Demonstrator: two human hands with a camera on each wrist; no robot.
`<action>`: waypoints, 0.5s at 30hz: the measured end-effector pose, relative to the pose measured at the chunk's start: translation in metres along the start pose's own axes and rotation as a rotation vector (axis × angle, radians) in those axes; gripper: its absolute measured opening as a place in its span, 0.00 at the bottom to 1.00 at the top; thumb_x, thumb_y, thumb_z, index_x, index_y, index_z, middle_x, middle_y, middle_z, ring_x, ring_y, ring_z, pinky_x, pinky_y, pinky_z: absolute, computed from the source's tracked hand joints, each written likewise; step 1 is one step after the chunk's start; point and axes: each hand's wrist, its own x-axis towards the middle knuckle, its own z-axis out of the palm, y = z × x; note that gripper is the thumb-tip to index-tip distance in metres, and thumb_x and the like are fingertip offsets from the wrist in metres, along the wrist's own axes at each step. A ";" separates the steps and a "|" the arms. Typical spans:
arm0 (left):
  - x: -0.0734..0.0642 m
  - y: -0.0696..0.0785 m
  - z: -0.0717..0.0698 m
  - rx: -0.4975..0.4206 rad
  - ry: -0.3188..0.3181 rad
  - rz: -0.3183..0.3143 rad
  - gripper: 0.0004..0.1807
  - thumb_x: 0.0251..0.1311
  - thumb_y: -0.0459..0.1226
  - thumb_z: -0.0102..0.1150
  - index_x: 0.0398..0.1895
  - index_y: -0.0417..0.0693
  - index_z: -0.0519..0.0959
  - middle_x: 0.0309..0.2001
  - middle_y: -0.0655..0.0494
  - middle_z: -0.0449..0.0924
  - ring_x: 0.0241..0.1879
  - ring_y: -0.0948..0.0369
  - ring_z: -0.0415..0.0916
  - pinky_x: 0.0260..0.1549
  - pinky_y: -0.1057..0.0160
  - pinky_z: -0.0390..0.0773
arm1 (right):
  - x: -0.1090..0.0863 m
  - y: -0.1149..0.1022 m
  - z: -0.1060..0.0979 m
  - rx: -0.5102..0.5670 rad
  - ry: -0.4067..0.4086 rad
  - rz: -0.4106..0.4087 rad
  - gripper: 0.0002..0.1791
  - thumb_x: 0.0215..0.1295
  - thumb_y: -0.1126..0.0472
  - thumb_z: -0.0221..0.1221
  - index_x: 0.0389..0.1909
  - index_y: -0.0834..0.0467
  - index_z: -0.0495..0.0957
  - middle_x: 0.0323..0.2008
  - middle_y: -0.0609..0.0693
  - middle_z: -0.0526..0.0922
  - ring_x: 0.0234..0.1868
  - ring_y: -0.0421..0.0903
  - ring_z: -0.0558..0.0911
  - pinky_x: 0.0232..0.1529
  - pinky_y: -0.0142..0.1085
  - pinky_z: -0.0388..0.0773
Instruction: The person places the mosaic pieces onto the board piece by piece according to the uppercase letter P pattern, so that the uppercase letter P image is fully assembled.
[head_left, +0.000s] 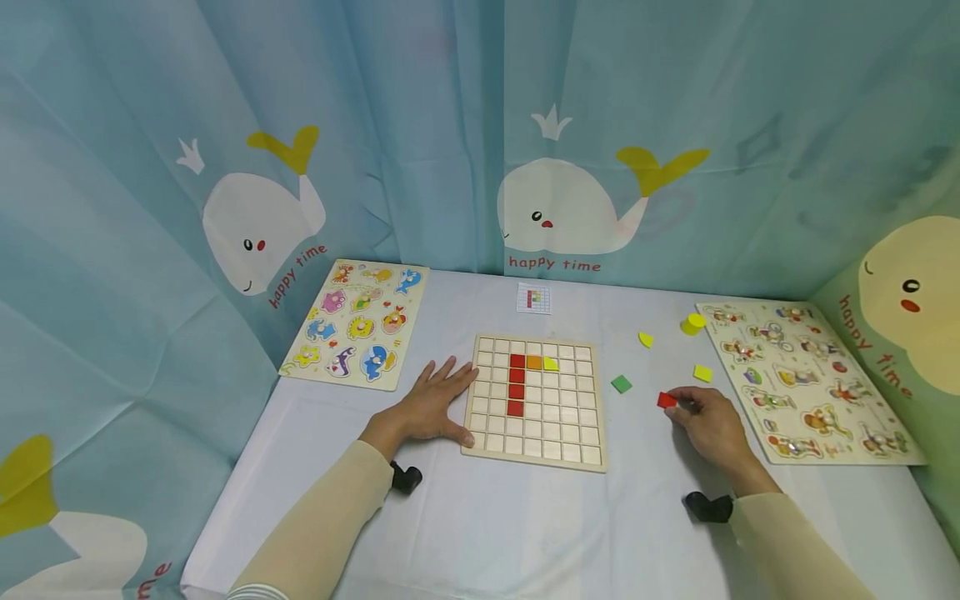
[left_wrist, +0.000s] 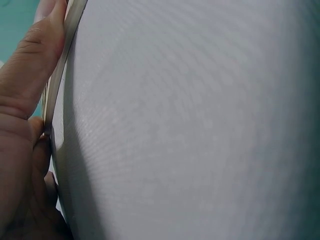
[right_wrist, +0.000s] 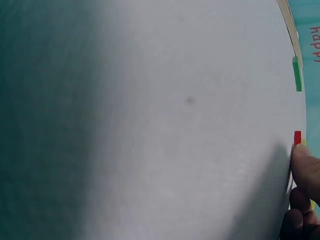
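A wooden grid board [head_left: 551,429] lies in the middle of the table. On it, several red square tiles [head_left: 516,390] form a column, with an orange tile [head_left: 534,362] and a yellow tile [head_left: 551,364] running right from the column's top. My left hand [head_left: 427,406] rests at the board's left edge, fingers spread, thumb [left_wrist: 37,55] on the rim. To the right of the board, my right hand [head_left: 708,421] pinches a red tile [head_left: 666,400] between thumb and fingertips. The same red tile [right_wrist: 297,137] shows at the right border of the right wrist view.
Near the right hand lie a green square tile [head_left: 621,384], a yellow square tile [head_left: 702,373], a yellow quarter-round piece [head_left: 645,339] and a yellow cylinder [head_left: 692,324]. A small pattern card [head_left: 534,298] sits behind the board. Picture puzzles flank it left [head_left: 352,325] and right [head_left: 810,379].
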 end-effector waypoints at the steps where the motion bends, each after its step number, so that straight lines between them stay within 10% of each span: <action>1: 0.000 0.000 0.000 0.001 0.000 0.001 0.70 0.44 0.63 0.81 0.87 0.58 0.50 0.87 0.62 0.42 0.87 0.58 0.28 0.84 0.53 0.24 | 0.000 0.000 0.000 0.001 0.000 0.007 0.19 0.71 0.65 0.63 0.60 0.69 0.79 0.56 0.71 0.75 0.52 0.64 0.74 0.50 0.56 0.73; 15: 0.001 -0.001 0.001 0.003 0.004 0.011 0.70 0.43 0.63 0.81 0.87 0.57 0.50 0.87 0.61 0.43 0.87 0.57 0.28 0.84 0.52 0.24 | -0.004 0.001 -0.008 0.072 0.096 0.093 0.20 0.76 0.60 0.63 0.64 0.60 0.79 0.52 0.68 0.85 0.45 0.54 0.82 0.31 0.26 0.74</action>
